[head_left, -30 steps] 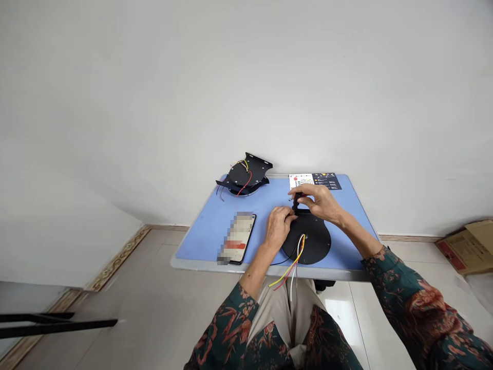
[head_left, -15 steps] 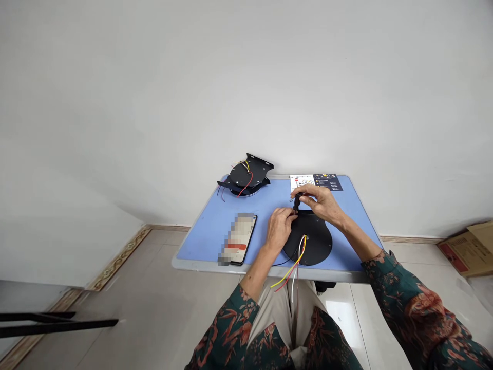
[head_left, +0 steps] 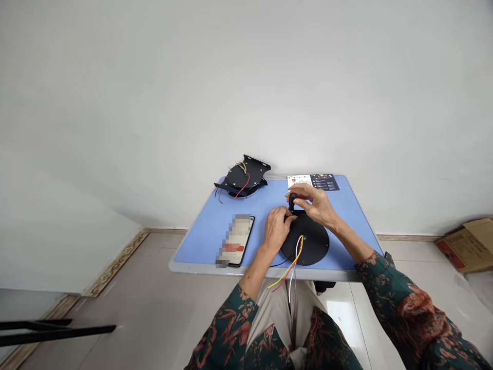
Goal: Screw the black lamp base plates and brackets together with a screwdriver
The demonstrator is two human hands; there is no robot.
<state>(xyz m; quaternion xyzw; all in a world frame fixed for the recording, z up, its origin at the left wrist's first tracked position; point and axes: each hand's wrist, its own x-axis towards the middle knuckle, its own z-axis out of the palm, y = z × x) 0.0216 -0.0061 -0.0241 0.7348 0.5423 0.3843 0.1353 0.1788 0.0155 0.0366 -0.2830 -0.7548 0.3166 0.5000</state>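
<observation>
Black round plate (head_left: pixel 308 244) lying flat at the near right of a blue table top (head_left: pixel 200 246), its neck pointing far, with a small black upright fitting (head_left: pixel 292 202) standing at the neck. Left hand (head_left: pixel 276 231) low against the fitting's left side, fingers (head_left: pixel 287 217) curled and pressed together, pinching near its base, apparently to steady it against the plate. Right hand (head_left: pixel 314 203) above and to the right, thumb and forefinger pinching the fitting's upper part, remaining fingers loosely spread, a grip seemingly suited to turning or seating it; exact fingertip contact partly hidden. Yellow, red and white wires (head_left: pixel 296 255) emerging from the plate's middle and trailing over the table's near edge, away from both hands. At far left, a second black plate assembly (head_left: pixel 244 177) with red and yellow wires, set apart. At far right, a printed instruction card (head_left: pixel 313 182) within easy view. Left of the plate, a smartphone (head_left: pixel 234 240), screen blurred.
</observation>
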